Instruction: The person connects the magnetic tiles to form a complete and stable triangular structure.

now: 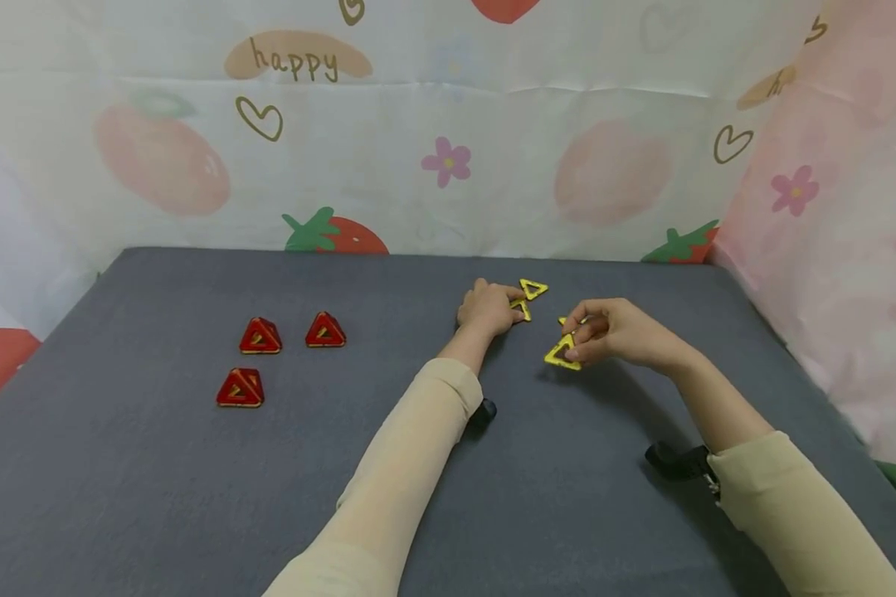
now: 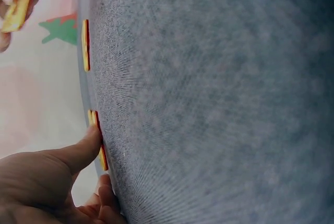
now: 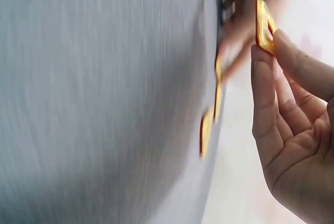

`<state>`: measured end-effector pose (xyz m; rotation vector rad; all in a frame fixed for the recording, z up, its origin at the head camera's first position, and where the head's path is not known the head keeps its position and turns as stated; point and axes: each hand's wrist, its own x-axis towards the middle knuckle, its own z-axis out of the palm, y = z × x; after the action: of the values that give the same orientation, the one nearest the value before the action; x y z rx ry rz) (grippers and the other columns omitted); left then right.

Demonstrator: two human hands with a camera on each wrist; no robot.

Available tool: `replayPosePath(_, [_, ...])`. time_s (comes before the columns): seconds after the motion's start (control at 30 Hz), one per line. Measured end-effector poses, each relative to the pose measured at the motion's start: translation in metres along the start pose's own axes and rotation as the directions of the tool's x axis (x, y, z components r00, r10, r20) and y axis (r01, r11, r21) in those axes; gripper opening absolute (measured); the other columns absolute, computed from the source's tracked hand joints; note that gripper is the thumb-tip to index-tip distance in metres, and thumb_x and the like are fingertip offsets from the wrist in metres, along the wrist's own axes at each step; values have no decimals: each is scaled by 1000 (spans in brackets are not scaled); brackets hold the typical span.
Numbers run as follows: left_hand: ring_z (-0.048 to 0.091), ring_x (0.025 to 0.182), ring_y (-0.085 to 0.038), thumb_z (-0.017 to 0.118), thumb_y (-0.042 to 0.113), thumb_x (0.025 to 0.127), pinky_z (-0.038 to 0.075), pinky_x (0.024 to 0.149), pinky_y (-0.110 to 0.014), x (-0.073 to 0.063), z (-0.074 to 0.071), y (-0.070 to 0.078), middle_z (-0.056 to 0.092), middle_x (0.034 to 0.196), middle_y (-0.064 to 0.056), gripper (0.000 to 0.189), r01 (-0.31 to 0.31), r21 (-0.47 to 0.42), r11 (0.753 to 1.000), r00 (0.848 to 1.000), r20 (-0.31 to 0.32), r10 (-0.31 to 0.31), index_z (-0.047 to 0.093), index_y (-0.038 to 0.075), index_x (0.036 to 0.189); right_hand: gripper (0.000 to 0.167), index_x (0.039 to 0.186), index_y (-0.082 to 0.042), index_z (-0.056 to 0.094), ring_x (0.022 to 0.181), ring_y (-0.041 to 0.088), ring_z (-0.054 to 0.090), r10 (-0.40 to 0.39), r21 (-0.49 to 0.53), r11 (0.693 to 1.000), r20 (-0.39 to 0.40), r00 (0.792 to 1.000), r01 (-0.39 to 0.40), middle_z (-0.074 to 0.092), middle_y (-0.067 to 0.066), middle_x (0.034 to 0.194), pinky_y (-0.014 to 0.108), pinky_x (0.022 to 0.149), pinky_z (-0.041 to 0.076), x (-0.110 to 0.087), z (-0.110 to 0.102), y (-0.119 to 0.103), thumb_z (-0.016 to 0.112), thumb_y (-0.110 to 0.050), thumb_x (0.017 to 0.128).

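Observation:
My right hand pinches a yellow triangular magnetic tile between thumb and fingertips, held above the dark table. In the right wrist view this tile stands nearly upright, its hollow centre partly showing. My left hand lies low at the far part of the table, thumb and fingers pinching a second yellow triangular tile resting there. The left wrist view has the thumb over this tile. Right behind it lies a third yellow tile. Another yellow tile peeks out behind my right fingers, mostly hidden.
Three small red pyramids stand on the left part of the grey table: one pyramid at the back left, another pyramid to its right, and a nearer pyramid. A printed cloth hangs behind the table.

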<state>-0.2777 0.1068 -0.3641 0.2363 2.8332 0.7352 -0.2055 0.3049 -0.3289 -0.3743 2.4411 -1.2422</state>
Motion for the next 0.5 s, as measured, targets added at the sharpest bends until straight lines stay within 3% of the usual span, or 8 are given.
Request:
replayPosePath(0.2, [51, 124, -29, 62, 39, 96, 49, 98, -43, -1, -1, 2, 47, 142, -10, 42, -10, 4, 1000, 1000, 6, 10, 56, 40, 138, 32, 107, -1, 61, 77, 21, 71, -36, -11, 999, 147, 988, 38, 70, 10, 88, 40, 75, 59, -2, 32, -19, 78, -14, 84])
replayPosePath(0.5, [50, 126, -30, 62, 39, 96, 49, 99, -43, 1, 0, -2, 47, 142, -10, 42, -12, 4, 1000, 1000, 3, 12, 56, 40, 138, 26, 97, -5, 66, 71, 18, 70, -72, -38, 995, 313, 947, 88, 72, 8, 80, 34, 67, 60, -12, 74, -37, 83, -14, 79])
